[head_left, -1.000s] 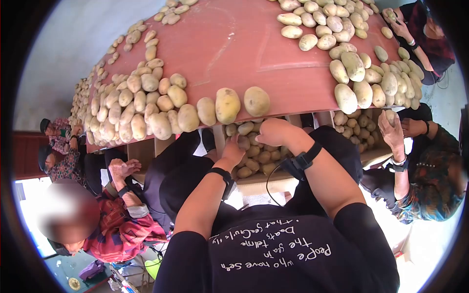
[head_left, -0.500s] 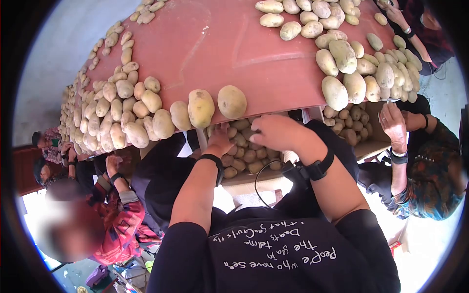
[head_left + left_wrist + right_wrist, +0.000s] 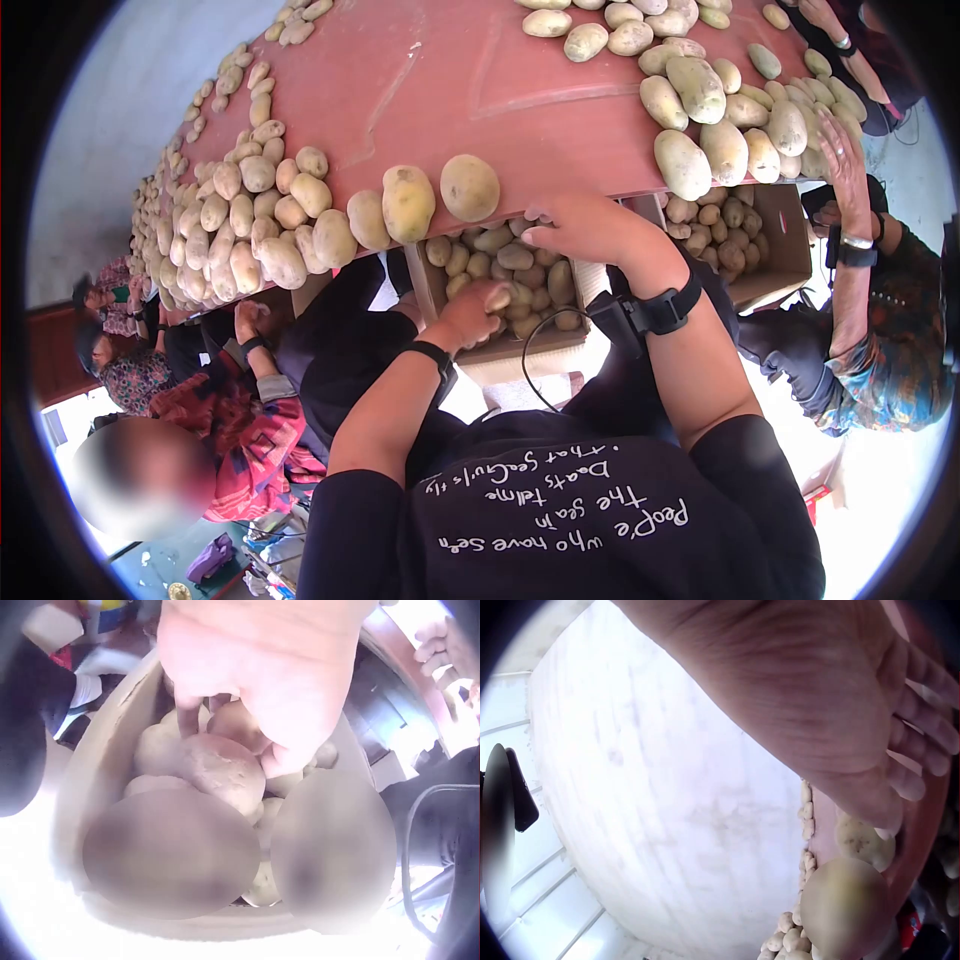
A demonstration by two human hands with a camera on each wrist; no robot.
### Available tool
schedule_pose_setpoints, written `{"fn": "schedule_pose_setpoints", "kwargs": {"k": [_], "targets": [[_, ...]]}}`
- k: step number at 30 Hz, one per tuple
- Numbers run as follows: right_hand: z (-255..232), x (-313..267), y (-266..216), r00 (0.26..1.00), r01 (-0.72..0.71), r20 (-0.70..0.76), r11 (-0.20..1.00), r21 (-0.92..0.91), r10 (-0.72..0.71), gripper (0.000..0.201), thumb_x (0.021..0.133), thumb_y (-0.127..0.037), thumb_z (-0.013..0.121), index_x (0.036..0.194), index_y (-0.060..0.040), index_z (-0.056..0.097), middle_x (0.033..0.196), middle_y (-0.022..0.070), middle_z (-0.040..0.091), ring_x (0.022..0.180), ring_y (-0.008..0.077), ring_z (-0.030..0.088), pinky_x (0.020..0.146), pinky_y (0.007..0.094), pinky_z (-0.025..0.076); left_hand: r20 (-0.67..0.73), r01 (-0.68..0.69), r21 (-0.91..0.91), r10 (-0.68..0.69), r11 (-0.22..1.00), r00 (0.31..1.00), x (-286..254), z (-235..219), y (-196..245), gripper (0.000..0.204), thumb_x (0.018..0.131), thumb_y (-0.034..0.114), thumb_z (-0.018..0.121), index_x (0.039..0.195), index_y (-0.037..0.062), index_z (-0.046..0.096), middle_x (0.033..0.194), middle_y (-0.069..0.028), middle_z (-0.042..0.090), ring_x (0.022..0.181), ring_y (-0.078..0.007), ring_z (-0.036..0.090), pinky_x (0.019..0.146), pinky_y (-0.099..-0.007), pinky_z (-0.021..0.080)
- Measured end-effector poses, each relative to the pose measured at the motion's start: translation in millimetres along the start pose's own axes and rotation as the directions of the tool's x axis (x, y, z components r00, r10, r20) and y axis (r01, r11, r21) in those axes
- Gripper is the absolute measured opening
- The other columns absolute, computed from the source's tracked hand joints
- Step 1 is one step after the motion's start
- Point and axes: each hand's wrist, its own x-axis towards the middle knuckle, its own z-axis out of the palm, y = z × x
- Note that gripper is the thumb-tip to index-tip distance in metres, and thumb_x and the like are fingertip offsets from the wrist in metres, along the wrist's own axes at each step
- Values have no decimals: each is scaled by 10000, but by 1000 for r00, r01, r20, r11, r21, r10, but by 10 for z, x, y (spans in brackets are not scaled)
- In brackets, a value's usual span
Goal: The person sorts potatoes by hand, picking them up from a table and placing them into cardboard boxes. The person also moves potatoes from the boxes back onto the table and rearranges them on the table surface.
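Low in a cardboard box [image 3: 525, 365] of potatoes [image 3: 515, 257], my left hand [image 3: 470, 315] holds a potato [image 3: 225, 769]. The left wrist view shows its fingers and thumb around this pale, rough-skinned potato, with others packed beneath. Beside the red table's front edge, my right hand [image 3: 590, 232] hovers with loosely bent fingers and nothing in them. A large potato [image 3: 470, 188] sits on the tabletop just left of that hand, and a yellowish potato [image 3: 408, 205] lies next to it.
The red table [image 3: 480, 80] carries potato heaps at left and right. A second box [image 3: 785, 240] of potatoes stands to the right. Another person's hand [image 3: 843, 160] reaches over the right heap. A person in a red patterned sleeve [image 3: 250, 440] sits at left.
My left hand has moved from the box's far left side toward its near side, now with a potato at its fingertips. The neighbour's hand at right has risen to the tabletop heap.
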Motion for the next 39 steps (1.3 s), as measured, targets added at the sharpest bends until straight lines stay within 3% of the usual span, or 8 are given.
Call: {"fn": "schedule_pose_setpoints", "kwargs": {"k": [9, 14, 17, 25, 33, 36, 37, 39], "targets": [[45, -31, 45, 999, 47, -28, 999, 18, -47, 364, 824, -257, 608, 1053, 26, 608, 964, 207, 642, 899, 350, 612, 804, 398, 476, -50, -249, -2, 249, 968, 967, 86, 579, 63, 511, 741, 106, 624, 1240, 123, 515, 1184, -180, 554, 1087, -349, 527, 920, -379, 433], [3, -68, 34, 999, 24, -25, 999, 23, -23, 354, 829, -238, 605, 1073, 18, 587, 1005, 195, 637, 927, 347, 605, 823, 397, 473, -194, 247, -254, -299, 935, 934, 235, 97, -160, 344, 775, 155, 610, 1116, 115, 594, 1071, -209, 601, 1000, -374, 565, 892, -407, 452], [-5, -73, -5, 1000, 0, -25, 1000, 18, 0, 329, 822, -241, 607, 1036, 8, 594, 981, 188, 638, 902, 346, 608, 790, 408, 478, -463, 153, -90, -178, 984, 868, 443, 193, -770, 396, 775, 142, 599, 1165, 85, 557, 1080, -222, 599, 998, -398, 559, 870, -425, 458], [117, -47, -132, 993, 24, 113, 999, -47, -18, 299, 815, -279, 592, 920, -4, 640, 896, 209, 620, 889, 363, 598, 789, 446, 473, -268, 259, 71, -232, 963, 935, 1209, 201, -862, 671, 784, 292, 632, 1331, 0, 375, 1395, -179, 384, 1310, -322, 323, 1095, -387, 252], [253, 52, -118, 992, 5, 125, 996, -91, 7, 338, 831, -321, 590, 979, -18, 609, 952, 198, 610, 917, 366, 595, 785, 456, 474, -156, 297, 218, -267, 930, 951, 1264, 97, -646, 521, 891, 290, 422, 1336, 21, 397, 1414, -164, 370, 1335, -297, 300, 1103, -400, 238], [268, 74, -84, 990, 40, 138, 995, -96, -27, 357, 822, -339, 590, 939, -3, 619, 871, 206, 627, 852, 381, 608, 738, 470, 481, -150, 134, 473, -70, 871, 986, 1090, 72, -687, 443, 890, 272, 452, 1246, 11, 484, 1309, -165, 488, 1200, -270, 488, 976, -382, 412], [259, 67, -81, 989, 32, 146, 994, -101, -17, 358, 822, -340, 587, 929, 0, 623, 857, 206, 630, 838, 383, 611, 728, 469, 481, -129, 300, 70, -289, 951, 949, 996, 52, -601, 405, 892, 266, 461, 1206, 15, 508, 1245, -152, 526, 1123, -251, 534, 899, -360, 449], [235, 53, -83, 987, 17, 158, 994, -107, 0, 362, 822, -343, 580, 909, 5, 631, 828, 206, 634, 810, 387, 615, 708, 468, 482, 170, 529, -649, -573, 547, 802, 729, -28, -431, 335, 896, 254, 477, 1124, 21, 554, 1117, -128, 600, 968, -213, 626, 744, -316, 523]]}}
